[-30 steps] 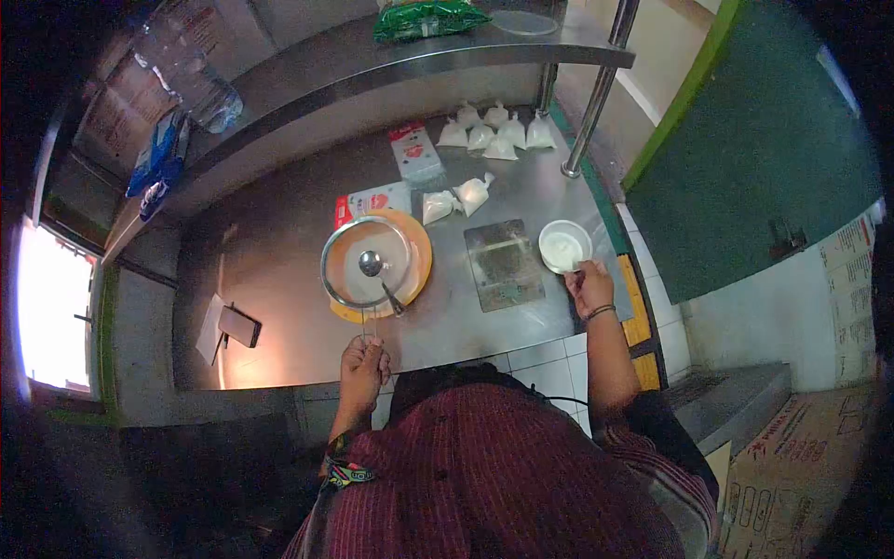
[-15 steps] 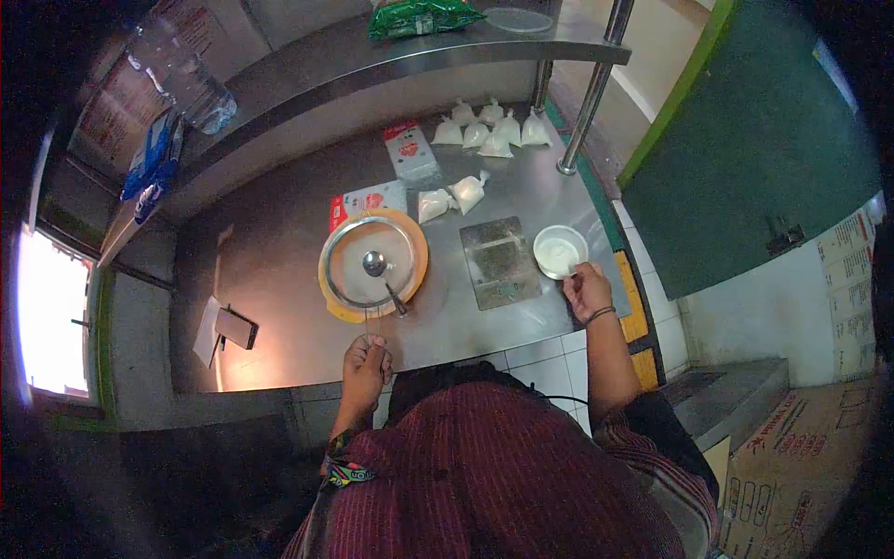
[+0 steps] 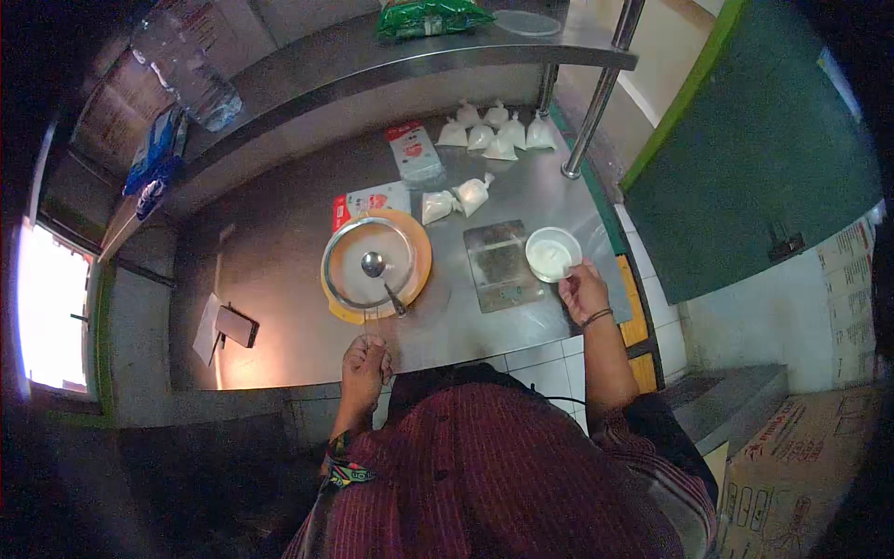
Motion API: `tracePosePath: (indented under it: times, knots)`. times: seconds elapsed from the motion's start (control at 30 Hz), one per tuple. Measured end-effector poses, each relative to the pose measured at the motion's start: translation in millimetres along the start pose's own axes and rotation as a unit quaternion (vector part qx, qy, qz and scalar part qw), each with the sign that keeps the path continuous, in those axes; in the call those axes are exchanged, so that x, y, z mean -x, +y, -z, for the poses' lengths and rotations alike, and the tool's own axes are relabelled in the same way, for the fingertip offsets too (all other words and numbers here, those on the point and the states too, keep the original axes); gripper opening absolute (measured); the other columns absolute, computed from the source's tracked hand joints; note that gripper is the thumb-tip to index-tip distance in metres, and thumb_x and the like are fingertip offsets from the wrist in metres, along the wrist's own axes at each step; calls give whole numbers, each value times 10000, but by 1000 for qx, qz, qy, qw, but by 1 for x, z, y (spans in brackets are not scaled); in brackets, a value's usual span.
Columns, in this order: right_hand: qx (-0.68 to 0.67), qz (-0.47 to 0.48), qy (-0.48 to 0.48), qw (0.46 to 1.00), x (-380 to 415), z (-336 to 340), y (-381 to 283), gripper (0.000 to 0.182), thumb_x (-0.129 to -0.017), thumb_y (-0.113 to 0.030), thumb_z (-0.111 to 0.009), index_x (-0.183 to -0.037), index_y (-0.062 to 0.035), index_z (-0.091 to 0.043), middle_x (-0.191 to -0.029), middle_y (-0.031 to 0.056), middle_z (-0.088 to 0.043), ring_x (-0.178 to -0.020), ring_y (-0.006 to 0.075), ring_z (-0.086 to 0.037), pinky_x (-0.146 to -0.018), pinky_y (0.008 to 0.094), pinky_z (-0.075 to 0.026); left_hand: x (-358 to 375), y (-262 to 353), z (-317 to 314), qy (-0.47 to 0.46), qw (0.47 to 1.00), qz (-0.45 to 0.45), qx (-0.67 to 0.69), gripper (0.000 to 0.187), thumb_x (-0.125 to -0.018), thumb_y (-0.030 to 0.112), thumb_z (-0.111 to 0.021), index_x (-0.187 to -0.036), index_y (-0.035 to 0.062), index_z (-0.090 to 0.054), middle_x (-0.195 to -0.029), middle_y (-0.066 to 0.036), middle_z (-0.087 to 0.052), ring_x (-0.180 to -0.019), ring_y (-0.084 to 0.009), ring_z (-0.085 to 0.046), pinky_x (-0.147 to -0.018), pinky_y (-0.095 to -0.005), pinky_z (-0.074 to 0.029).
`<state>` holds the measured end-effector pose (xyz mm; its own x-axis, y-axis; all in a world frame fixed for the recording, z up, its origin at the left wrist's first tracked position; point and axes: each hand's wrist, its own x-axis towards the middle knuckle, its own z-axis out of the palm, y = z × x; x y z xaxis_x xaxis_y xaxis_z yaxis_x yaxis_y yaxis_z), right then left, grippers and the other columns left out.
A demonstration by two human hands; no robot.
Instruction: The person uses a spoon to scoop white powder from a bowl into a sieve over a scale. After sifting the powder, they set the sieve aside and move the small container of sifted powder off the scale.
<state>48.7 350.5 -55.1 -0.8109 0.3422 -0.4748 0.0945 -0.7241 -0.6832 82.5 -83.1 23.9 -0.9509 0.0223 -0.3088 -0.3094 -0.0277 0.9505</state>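
My left hand point(image 3: 366, 361) is closed around the thin wire handle of a round sieve point(image 3: 348, 268), which sits over a yellow-orange bowl point(image 3: 426, 265). A metal spoon point(image 3: 373, 265) lies across the sieve, its handle sticking out over the near rim. Pinched at the rim by my right hand point(image 3: 585, 293) is a small white bowl point(image 3: 533, 270) with white powder inside. Just left of that bowl lies a flat kitchen scale point(image 3: 503, 265) with a metal top.
Behind the scale stand two tied bags of white powder point(image 3: 456, 199), with several more point(image 3: 498, 135) further back. Red-and-white packs point(image 3: 414, 156) lie beyond the sieve. A phone point(image 3: 237, 327) is propped at left. Overhead, a shelf point(image 3: 345, 73) carries a green bag point(image 3: 434, 17).
My right hand has brought the small white bowl slightly left, closer to the scale. My left hand keeps its hold on the sieve handle.
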Motion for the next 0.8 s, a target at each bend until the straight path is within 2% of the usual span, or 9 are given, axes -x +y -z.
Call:
tracePosePath:
  times: [0.13, 0.23, 0.3, 0.33, 0.47, 0.53, 0.63, 0.77, 0.8]
  knots:
    - [6, 0, 18, 1000, 4, -19, 2, 425, -870, -44, -631, -1272, -110, -509, -871, 64, -592, -677, 147, -600, -583, 260, -575, -1, -1, 3, -8, 1000, 6, 6, 237, -1042, 284, -580, -971, 61, -543, -623, -4, -504, -477, -95, -435, -441, -255, -361]
    - [17, 2, 13, 1000, 2, -33, 5, 419, -883, -39, -609, -1285, -103, -510, -845, 73, -586, -626, 145, -585, -525, 254, -542, 0, 0, 3, -4, 1000, 21, 16, 221, -1041, 268, -578, -969, 62, -540, -626, -6, -506, -477, -97, -439, -441, -258, -365]
    - [85, 8, -14, 996, -1, -42, 8, 463, -889, -39, -588, -1337, -98, -490, -807, 82, -577, -549, 145, -563, -469, 257, -504, 0, 0, 3, -6, 1000, 12, 18, 206, -1041, 255, -575, -968, 67, -533, -626, -5, -506, -469, -100, -437, -439, -261, -367]
    - [93, 8, -2, 996, -4, -49, 12, 494, -878, -17, -573, -1362, -64, -489, -771, 88, -585, -495, 153, -549, -443, 278, -496, -1, -1, 3, -6, 1000, 12, 19, 206, -1041, 255, -575, -968, 67, -533, -626, -5, -506, -469, -100, -437, -439, -261, -367]
    - [153, 7, -20, 988, -14, -65, 20, 496, -905, -9, -580, -1383, -63, -458, -730, 78, -589, -510, 158, -556, -473, 286, -513, -1, -4, 4, -8, 1000, 14, 26, 191, -1046, 245, -560, -968, 75, -526, -632, -3, -506, -464, -99, -432, -436, -258, -368]
    - [235, 38, -30, 971, -12, -73, 20, 465, -903, 7, -579, -1354, -26, -471, -691, 88, -613, -495, 158, -566, -448, 291, -488, 1, -1, 1, -4, 1000, 18, 21, 185, -1050, 243, -552, -968, 79, -526, -635, -2, -507, -465, -98, -432, -436, -257, -368]
    - [255, 77, -33, 963, -20, -72, 30, 395, -910, -9, -596, -1294, -1, -502, -694, 97, -633, -481, 157, -568, -427, 293, -460, 3, 1, -1, 5, 999, 30, 10, 189, -1055, 250, -544, -963, 86, -523, -636, 0, -506, -464, -94, -431, -432, -255, -365]
    - [268, 83, -31, 959, -25, -59, 34, 343, -925, -48, -628, -1252, -12, -528, -700, 84, -638, -500, 155, -579, -421, 288, -444, 1, -10, 1, -2, 1000, 15, 23, 214, -1051, 282, -560, -964, 91, -521, -635, 3, -505, -468, -91, -437, -423, -249, -354]
    - [310, 112, -13, 944, -26, -54, 32, 350, -911, -82, -666, -1241, -21, -564, -821, 94, -672, -609, 173, -623, -490, 299, -499, 1, -11, 1, -9, 1000, 18, 22, 226, -1048, 297, -571, -967, 91, -521, -635, 3, -504, -471, -90, -439, -421, -246, -350]
